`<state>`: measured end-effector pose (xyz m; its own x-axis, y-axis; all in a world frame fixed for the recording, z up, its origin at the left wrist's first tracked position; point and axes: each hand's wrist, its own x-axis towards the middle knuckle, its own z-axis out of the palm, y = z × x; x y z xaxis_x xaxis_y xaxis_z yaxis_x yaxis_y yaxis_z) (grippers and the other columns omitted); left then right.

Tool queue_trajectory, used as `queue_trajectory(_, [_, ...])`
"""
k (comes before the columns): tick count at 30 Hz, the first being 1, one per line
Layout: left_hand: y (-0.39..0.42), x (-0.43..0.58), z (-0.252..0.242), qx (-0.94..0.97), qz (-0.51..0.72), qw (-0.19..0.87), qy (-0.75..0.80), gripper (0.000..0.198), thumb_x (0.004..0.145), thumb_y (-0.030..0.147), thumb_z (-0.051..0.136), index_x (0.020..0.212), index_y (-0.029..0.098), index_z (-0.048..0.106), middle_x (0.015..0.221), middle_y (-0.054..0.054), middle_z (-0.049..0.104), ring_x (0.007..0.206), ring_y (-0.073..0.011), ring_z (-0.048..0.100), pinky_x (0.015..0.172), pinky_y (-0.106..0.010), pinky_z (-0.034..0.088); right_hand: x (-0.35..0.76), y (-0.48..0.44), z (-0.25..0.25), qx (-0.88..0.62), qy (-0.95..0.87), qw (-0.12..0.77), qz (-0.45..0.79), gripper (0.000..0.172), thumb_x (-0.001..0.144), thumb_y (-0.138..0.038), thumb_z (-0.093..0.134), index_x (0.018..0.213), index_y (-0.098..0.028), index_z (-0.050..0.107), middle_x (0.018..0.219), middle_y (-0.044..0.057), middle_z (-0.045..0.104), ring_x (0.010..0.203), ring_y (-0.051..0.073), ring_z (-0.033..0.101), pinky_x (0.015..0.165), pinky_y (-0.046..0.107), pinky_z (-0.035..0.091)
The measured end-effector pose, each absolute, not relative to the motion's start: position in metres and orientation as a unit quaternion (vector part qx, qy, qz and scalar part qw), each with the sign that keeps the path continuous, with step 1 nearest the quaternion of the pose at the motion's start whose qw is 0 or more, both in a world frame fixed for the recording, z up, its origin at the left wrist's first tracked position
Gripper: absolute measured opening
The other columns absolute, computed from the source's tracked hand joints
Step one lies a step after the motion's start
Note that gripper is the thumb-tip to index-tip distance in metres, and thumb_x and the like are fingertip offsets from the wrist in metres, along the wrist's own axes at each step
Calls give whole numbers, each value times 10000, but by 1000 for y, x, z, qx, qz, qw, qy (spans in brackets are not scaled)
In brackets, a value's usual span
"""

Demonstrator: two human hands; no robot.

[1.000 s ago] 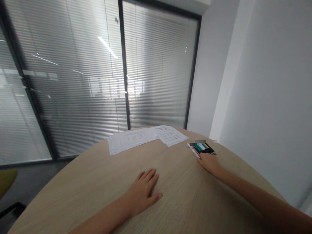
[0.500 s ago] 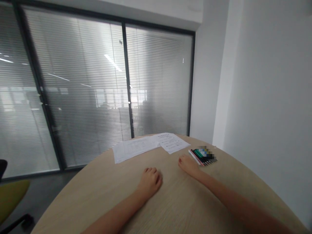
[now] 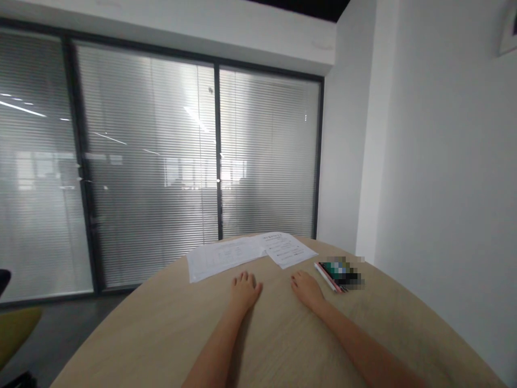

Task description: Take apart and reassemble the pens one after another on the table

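Both of my hands rest palm down on a round light wooden table (image 3: 161, 334). My left hand (image 3: 244, 291) lies near the middle, fingers loosely curled toward the table, holding nothing. My right hand (image 3: 307, 290) lies a little to the right, fingers bent down onto the wood, with nothing in it. Just beyond my left hand lie white printed paper sheets (image 3: 250, 252). A pack of coloured pens (image 3: 337, 274) sits to the right of my right hand, not touched.
Glass partitions with closed blinds and dark frames (image 3: 218, 156) stand behind the table. A white wall (image 3: 444, 161) runs along the right. A yellow-green chair (image 3: 14, 334) shows at the lower left, beside the table edge.
My right hand has left the pen pack and drawn back leftward to the table's middle. My left hand slid forward and curled its fingers. The view has tilted upward.
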<state>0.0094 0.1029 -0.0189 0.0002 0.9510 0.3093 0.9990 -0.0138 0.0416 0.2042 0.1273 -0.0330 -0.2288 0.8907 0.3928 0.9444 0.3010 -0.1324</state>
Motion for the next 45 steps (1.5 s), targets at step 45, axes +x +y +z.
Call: queue_trajectory(45, [106, 12, -16, -713, -94, 101, -687, 410, 797, 406, 293, 1028, 152, 516, 1188, -134, 453, 1111, -248, 379, 879, -393, 282, 205, 132, -36, -593, -775, 203, -76, 268, 804, -216, 351, 928, -138, 575, 938, 108, 596, 907, 197, 513, 773, 283, 355])
